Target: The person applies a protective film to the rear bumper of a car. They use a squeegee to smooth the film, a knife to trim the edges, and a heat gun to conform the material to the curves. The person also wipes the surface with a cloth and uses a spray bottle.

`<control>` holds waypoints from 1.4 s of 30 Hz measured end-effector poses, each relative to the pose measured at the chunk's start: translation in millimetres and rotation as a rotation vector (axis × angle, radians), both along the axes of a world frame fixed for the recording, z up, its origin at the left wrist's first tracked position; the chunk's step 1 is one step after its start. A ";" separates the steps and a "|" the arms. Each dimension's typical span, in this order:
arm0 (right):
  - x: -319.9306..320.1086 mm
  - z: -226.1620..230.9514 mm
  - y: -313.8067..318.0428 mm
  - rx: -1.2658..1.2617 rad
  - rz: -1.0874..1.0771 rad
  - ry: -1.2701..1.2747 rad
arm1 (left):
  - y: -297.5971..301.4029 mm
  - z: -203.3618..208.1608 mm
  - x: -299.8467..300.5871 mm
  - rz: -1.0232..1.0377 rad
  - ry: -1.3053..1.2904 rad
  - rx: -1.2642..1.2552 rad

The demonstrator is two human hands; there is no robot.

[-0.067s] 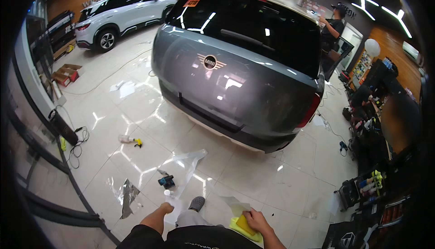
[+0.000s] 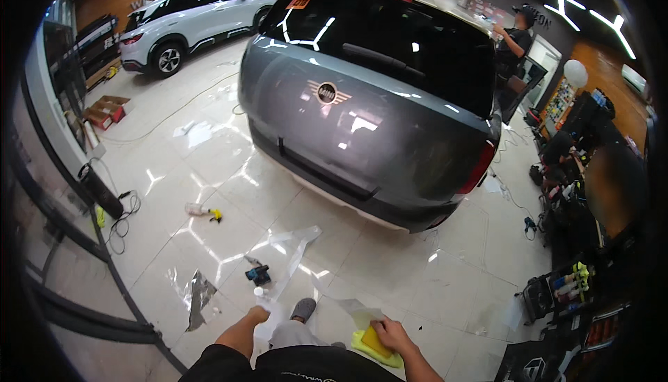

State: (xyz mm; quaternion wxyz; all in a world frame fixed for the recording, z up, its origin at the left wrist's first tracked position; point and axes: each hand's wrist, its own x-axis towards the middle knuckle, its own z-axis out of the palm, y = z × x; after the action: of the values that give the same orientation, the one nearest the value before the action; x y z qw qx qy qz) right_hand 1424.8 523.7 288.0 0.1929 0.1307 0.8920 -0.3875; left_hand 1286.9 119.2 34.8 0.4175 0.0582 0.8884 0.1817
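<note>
My right hand (image 2: 394, 335) is closed around a flat yellow squeegee (image 2: 376, 343), with a bright yellow-green cloth (image 2: 388, 360) beneath it. A translucent greyish sheet of film (image 2: 360, 314) extends beyond the squeegee; whether my fingers touch it is unclear. My left hand (image 2: 260, 314) hangs low beside my leg, its fingers hidden from above. Just past it is a small white bottle (image 2: 259, 291), and I cannot tell if the hand touches it. A blue-and-black power tool (image 2: 257, 275) lies on the floor farther off. Ahead stands the grey car's tailgate (image 2: 334, 124).
On the tiled floor (image 2: 316, 319) lie a spray bottle with yellow trigger (image 2: 203, 211), shiny film scrap (image 2: 201, 300) and clear film strip (image 2: 298, 253). Glass doors (image 2: 62, 243) line the left; a tool cart (image 2: 539, 297) stands right. Another person (image 2: 516, 37) works beside the car.
The whole view has shifted slightly, moving the car and floor items a little rightward in the picture. Both hands keep nearly the same pose.
</note>
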 end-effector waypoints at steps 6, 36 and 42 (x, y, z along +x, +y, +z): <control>-9.6 11.0 -47.3 -0.083 0.194 -0.062 | 39.2 -47.7 66.3 -0.544 0.365 0.235; -210.9 4.4 -574.5 -0.417 0.812 -0.083 | -397.7 164.4 58.3 0.946 0.309 0.762; -292.3 -44.3 -644.1 -0.629 0.858 -0.074 | -453.3 196.4 -10.0 0.934 0.284 0.749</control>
State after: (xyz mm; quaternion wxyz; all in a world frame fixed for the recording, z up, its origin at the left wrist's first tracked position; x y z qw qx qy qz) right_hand 1132.5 -120.4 243.7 0.3951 -0.2965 0.6986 -0.5176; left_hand 1277.0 -334.1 231.2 0.1226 -0.1710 0.7428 0.6355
